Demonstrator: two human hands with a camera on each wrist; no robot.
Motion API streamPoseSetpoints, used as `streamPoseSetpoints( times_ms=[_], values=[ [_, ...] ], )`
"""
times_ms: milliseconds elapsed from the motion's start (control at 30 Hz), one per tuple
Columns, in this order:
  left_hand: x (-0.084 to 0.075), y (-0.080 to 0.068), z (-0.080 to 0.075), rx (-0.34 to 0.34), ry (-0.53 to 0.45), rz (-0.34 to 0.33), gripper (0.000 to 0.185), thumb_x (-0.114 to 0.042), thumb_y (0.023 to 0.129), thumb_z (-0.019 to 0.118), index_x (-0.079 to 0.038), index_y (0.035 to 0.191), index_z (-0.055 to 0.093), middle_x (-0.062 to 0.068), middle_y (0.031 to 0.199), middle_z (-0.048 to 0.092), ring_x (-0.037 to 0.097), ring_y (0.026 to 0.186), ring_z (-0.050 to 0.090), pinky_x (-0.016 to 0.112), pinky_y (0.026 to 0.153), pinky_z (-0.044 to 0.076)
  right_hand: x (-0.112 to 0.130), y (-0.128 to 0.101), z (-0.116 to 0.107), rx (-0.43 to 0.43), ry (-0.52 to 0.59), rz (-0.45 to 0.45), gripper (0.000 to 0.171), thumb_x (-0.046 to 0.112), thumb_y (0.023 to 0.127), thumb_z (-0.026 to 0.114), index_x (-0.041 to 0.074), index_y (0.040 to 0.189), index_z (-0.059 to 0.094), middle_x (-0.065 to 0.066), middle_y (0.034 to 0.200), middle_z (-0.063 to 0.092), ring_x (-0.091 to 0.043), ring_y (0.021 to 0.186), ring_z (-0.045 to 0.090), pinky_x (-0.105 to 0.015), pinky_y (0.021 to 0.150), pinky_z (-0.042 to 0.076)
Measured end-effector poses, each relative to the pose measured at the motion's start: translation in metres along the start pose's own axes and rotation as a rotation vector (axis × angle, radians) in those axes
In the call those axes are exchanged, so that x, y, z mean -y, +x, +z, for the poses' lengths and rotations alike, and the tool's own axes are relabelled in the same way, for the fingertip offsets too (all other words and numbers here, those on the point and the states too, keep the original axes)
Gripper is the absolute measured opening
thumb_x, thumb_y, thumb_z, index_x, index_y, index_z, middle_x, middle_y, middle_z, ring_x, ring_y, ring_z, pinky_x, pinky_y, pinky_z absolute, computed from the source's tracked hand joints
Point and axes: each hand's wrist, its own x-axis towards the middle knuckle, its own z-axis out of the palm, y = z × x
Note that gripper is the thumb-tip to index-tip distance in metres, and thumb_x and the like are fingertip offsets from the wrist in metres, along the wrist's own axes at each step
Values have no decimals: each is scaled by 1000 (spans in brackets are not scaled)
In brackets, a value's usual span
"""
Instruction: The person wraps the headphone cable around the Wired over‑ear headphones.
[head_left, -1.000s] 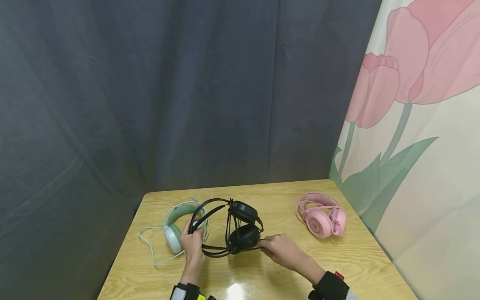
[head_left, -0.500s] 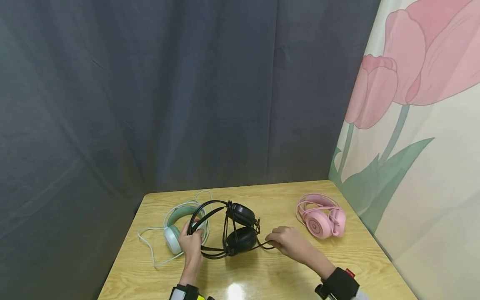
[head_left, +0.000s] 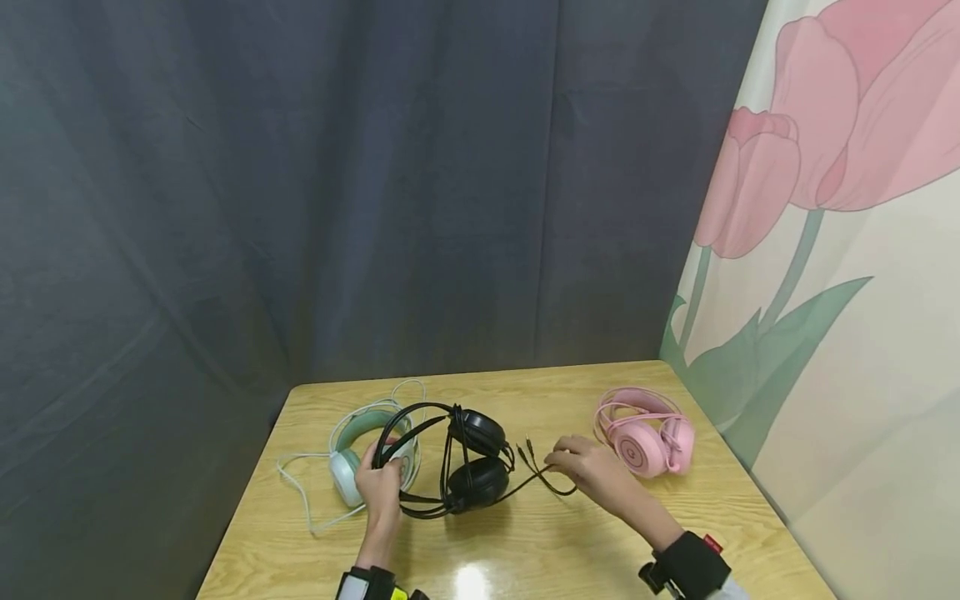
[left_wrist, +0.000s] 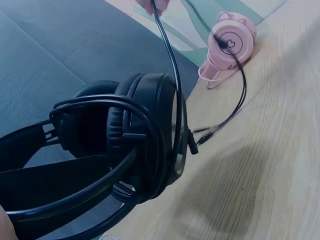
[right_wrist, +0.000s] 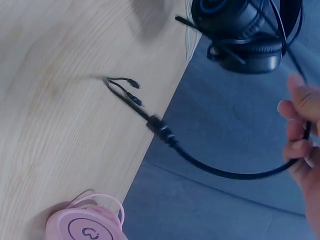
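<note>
My left hand (head_left: 379,492) grips the headband of black headphones (head_left: 478,485), held up over the table. Black cable wraps several times around their ear cups and band, as the left wrist view also shows. To the right of the ear cups, my right hand (head_left: 596,471) pinches the cable (right_wrist: 220,173), which runs from the headphones to the fingers. Beyond that grip, the free end hangs with a splitter (right_wrist: 161,131) and two short plug ends (right_wrist: 134,100). In the left wrist view the right hand is mostly cut off at the top.
Green and white headphones (head_left: 347,477) with a loose pale cable lie behind my left hand, partly covered by it. Pink headphones (head_left: 636,446) wrapped in their cord sit at the back right of the wooden table (head_left: 525,387). Dark curtain (head_left: 420,208) hangs behind.
My right hand has moved right and slightly up, drawing the cable away from the ear cups; its plug ends now hang loose. The left hand and headphones have shifted slightly left.
</note>
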Motion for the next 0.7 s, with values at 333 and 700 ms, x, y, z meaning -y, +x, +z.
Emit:
streamPoseSetpoints(
  times_ms=[333,700],
  values=[
    [3,-1,4,78,103,9,39,15,75,53,6,110,66,12,91,62,8,49,45,18,45,37,6,10,2,-155,-41,-63,28,21,104,49,9,96,73,2,87,65,-12,74,62,-24,63,52],
    [9,-7,17,240,188,53,38,14,73,54,-2,104,70,16,101,63,9,49,42,19,44,36,13,32,10,-317,-140,-100,32,40,92,67,12,78,72,5,68,60,-5,51,50,-17,46,41]
  ],
)
